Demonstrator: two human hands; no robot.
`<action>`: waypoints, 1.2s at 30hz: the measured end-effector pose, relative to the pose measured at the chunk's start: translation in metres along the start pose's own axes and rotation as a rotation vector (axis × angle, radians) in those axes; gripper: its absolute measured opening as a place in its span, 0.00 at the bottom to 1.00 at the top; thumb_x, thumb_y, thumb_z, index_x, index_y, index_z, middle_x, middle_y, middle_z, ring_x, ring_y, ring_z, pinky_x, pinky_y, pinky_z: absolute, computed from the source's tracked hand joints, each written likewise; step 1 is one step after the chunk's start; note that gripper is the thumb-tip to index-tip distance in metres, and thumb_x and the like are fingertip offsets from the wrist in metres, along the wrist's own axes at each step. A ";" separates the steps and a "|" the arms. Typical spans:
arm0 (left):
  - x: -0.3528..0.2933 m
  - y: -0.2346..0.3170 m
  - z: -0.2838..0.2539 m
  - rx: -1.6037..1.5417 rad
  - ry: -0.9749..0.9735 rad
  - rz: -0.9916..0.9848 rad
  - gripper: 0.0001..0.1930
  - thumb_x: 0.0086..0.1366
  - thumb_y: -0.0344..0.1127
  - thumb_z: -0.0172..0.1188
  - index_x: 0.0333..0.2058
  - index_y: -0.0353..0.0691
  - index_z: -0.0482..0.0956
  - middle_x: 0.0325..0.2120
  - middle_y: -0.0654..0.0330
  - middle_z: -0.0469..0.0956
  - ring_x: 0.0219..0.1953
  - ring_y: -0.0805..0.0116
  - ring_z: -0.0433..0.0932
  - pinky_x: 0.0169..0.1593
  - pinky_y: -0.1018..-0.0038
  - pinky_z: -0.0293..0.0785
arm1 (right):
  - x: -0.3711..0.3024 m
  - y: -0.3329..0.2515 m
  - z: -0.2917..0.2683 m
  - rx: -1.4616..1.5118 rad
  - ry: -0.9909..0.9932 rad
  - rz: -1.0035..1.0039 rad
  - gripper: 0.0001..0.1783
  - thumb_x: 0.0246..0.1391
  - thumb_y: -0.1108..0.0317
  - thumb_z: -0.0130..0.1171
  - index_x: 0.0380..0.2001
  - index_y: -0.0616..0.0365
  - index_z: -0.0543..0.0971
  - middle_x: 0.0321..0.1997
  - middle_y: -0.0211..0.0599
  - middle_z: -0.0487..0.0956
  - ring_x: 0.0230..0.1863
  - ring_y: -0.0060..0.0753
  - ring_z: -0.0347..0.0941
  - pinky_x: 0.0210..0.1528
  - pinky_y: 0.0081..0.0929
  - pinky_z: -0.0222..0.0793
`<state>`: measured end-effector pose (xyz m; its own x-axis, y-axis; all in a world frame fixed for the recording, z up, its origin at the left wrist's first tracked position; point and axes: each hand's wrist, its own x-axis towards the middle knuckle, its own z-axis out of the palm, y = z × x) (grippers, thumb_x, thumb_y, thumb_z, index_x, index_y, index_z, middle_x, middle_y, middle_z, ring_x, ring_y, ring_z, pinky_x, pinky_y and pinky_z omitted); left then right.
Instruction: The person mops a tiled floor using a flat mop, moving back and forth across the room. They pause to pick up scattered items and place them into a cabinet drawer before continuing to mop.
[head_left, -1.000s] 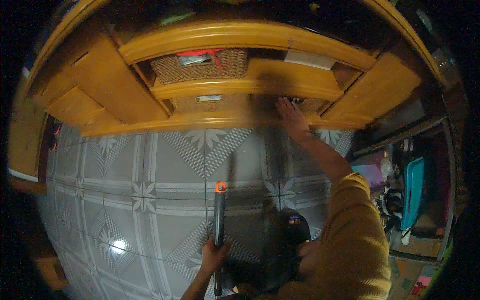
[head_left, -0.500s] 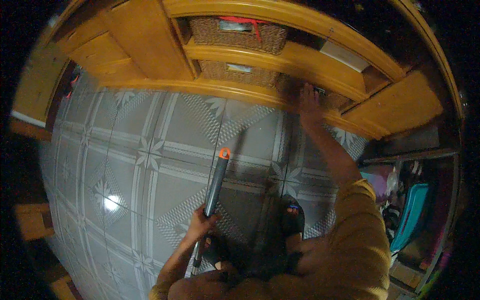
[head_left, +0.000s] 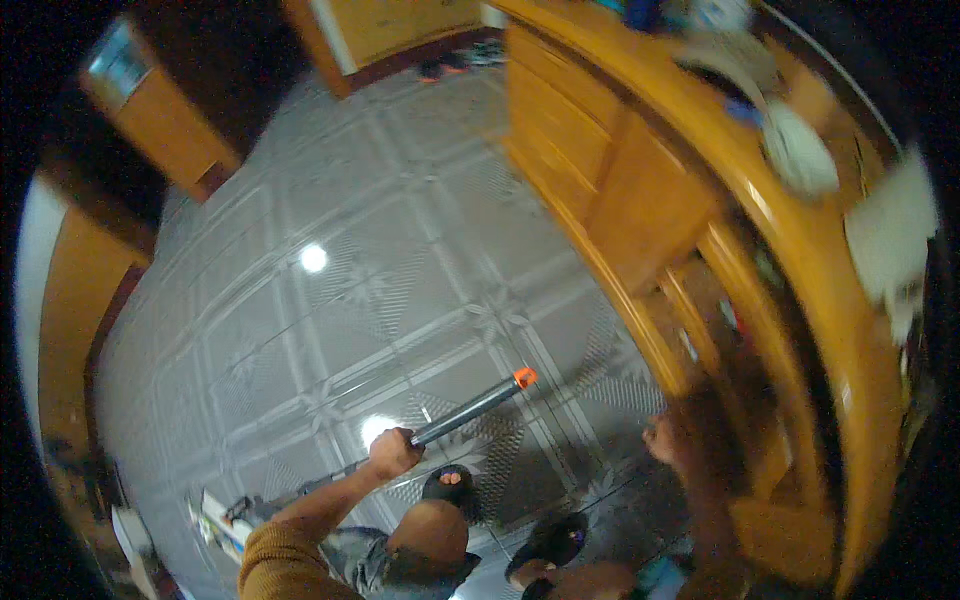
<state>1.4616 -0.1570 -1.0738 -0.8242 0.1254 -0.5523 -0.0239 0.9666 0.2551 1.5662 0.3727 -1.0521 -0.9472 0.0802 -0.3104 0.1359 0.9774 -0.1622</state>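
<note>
My left hand (head_left: 397,453) is closed round a long pole (head_left: 468,412) with a dark grey grip and an orange hanging loop at its tip. The pole slants from the lower left up to the right over the tiled floor. Its far end runs behind my left forearm, towards a whitish, blurred object (head_left: 222,522) I cannot make out. My right hand (head_left: 662,440) is beside the front of a yellow-brown wooden cabinet (head_left: 650,200). Motion and shadow smear its fingers, so what they hold, if anything, does not show.
Cabinet shelves (head_left: 700,320) stand open near my right hand. On the cabinet top lie a cap-like item (head_left: 735,60) and a pale rounded thing (head_left: 800,150). Shoes (head_left: 445,70) sit by the far wall. Wooden furniture (head_left: 175,130) stands at the left. My feet (head_left: 450,485) are on grey patterned tiles (head_left: 350,270).
The view has swung left, so the cabinet now stands along the right. My right hand has drawn back from the low basket shelf. The pole, still in my left hand, now lies flatter.
</note>
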 end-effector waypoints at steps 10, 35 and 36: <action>-0.263 -0.039 -0.264 -0.237 0.493 -0.236 0.10 0.44 0.33 0.60 0.28 0.39 0.75 0.27 0.51 0.75 0.37 0.48 0.73 0.42 0.56 0.71 | -0.086 -0.336 -0.172 0.745 -0.568 -0.469 0.18 0.53 0.61 0.59 0.45 0.58 0.77 0.38 0.46 0.80 0.40 0.44 0.78 0.43 0.35 0.72; -0.654 -0.264 -0.681 -0.935 2.290 -0.065 0.10 0.55 0.26 0.62 0.20 0.41 0.70 0.16 0.65 0.71 0.19 0.77 0.70 0.24 0.79 0.66 | -0.173 -1.027 -0.394 0.663 -1.900 -0.182 0.35 0.62 0.40 0.40 0.53 0.64 0.64 0.50 0.51 0.75 0.48 0.43 0.74 0.49 0.40 0.73; -0.639 -0.258 -0.686 -0.990 2.264 -0.012 0.10 0.55 0.25 0.61 0.21 0.41 0.69 0.18 0.65 0.71 0.21 0.76 0.70 0.26 0.78 0.67 | -0.171 -1.048 -0.397 0.709 -2.027 0.065 0.36 0.61 0.38 0.39 0.50 0.65 0.65 0.50 0.53 0.74 0.50 0.46 0.73 0.50 0.43 0.72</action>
<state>1.6061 -0.6392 -0.2425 0.1054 -0.8244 0.5562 0.3746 0.5510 0.7457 1.4704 -0.5876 -0.4575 0.5294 -0.6340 -0.5638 0.6604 0.7251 -0.1952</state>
